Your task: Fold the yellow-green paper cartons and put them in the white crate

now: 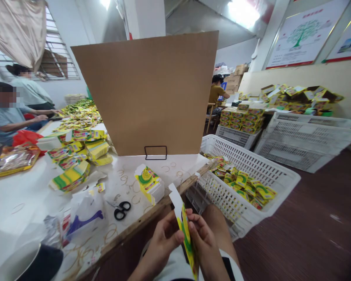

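A yellow and green printed carton [185,230] with a white flap standing up at its top end is held between both hands over my lap. My left hand [165,238] grips its left side, thumb in front. On the right side, my right hand [203,238] has its fingers closed on the same carton, which looks narrow and seen nearly edge-on. Just beyond, on the table edge, lies a stack of flat yellow cartons [149,183]. Black-handled scissors [122,210] rest on the table left of my hands.
A brown cardboard panel [152,93] stands upright on the table [128,187]. Right of my leg, a white basket [251,164] holds several small yellow packets [242,181]. Bundled cartons [76,156], a plastic bag [86,212] and a dark cup [43,261] are at left. People sit farther off.
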The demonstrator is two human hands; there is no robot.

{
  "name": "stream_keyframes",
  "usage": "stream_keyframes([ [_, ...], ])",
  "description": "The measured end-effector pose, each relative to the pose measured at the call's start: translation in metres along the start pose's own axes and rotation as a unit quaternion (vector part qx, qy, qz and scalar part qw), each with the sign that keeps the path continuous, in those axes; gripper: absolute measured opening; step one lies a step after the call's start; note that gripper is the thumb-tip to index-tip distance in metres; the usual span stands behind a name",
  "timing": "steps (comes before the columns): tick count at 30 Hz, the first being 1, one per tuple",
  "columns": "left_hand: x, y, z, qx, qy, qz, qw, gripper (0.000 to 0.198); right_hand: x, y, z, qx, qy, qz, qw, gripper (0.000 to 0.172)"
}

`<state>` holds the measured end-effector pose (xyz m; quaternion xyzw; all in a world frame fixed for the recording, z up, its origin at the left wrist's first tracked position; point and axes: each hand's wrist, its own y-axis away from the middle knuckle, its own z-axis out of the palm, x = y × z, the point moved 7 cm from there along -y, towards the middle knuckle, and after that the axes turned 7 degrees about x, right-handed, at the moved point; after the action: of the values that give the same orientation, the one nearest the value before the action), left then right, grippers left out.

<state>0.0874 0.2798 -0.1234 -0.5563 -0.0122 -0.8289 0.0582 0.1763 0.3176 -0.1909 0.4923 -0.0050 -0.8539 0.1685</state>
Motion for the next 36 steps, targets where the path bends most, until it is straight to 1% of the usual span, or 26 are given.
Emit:
stream_keyframes([
  [3, -0.007, -0.001, -0.011, 0.043, 0.006, 0.000, 0.999, 0.050, -0.011, 0.000, -0.001, 0.001, 0.054, -0.020, 0.998, 0.038],
  [5, -0.012, -0.004, -0.019, 0.072, 0.014, -0.005, 0.997, 0.046, -0.017, 0.001, 0.002, -0.012, 0.084, -0.031, 0.996, 0.040],
  [7, -0.016, -0.006, -0.025, 0.087, 0.018, -0.007, 0.996, 0.042, -0.021, 0.003, 0.005, -0.023, 0.102, -0.042, 0.994, 0.039],
  [8, -0.018, -0.006, -0.026, 0.085, 0.016, -0.008, 0.996, 0.041, -0.023, 0.003, 0.005, -0.024, 0.108, -0.046, 0.993, 0.038],
  [11, -0.020, -0.007, -0.026, 0.071, -0.002, -0.009, 0.997, 0.039, -0.025, 0.003, 0.005, -0.015, 0.128, -0.055, 0.990, 0.034],
  [14, -0.018, -0.006, -0.023, 0.065, -0.034, 0.003, 0.997, 0.041, -0.027, 0.003, 0.002, -0.003, 0.160, -0.058, 0.985, 0.034],
  [16, -0.014, -0.006, -0.020, 0.072, -0.062, 0.014, 0.995, 0.042, -0.028, 0.005, 0.002, -0.001, 0.175, -0.055, 0.983, 0.033],
  [19, -0.013, -0.007, -0.016, 0.091, -0.083, 0.007, 0.992, 0.044, -0.028, 0.007, 0.003, -0.002, 0.186, -0.054, 0.981, 0.032],
  [23, -0.015, -0.005, -0.014, 0.102, -0.117, 0.025, 0.988, 0.047, -0.032, 0.008, 0.001, 0.015, 0.205, -0.088, 0.975, 0.030],
  [24, -0.016, -0.004, -0.015, 0.098, -0.121, 0.026, 0.987, 0.052, -0.034, 0.007, 0.000, 0.017, 0.205, -0.098, 0.974, 0.031],
  [26, -0.017, -0.001, -0.018, 0.086, -0.118, 0.014, 0.989, 0.063, -0.038, 0.006, -0.002, 0.017, 0.193, -0.117, 0.974, 0.039],
  [28, -0.014, 0.002, -0.020, 0.063, -0.110, 0.002, 0.992, 0.068, -0.042, 0.006, -0.002, -0.002, 0.191, -0.136, 0.972, 0.048],
  [29, -0.010, 0.004, -0.019, 0.045, -0.107, 0.000, 0.993, 0.069, -0.045, 0.006, 0.000, -0.018, 0.198, -0.147, 0.969, 0.048],
  [32, -0.001, 0.007, -0.016, -0.020, -0.089, -0.018, 0.996, 0.069, -0.054, 0.008, 0.007, -0.086, 0.236, -0.168, 0.953, 0.040],
  [35, -0.002, 0.010, -0.013, -0.054, -0.061, -0.047, 0.996, 0.055, -0.061, 0.010, 0.014, -0.139, 0.287, -0.163, 0.934, 0.022],
  [36, -0.003, 0.010, -0.013, -0.059, -0.051, -0.053, 0.996, 0.048, -0.064, 0.011, 0.015, -0.145, 0.306, -0.163, 0.927, 0.021],
])
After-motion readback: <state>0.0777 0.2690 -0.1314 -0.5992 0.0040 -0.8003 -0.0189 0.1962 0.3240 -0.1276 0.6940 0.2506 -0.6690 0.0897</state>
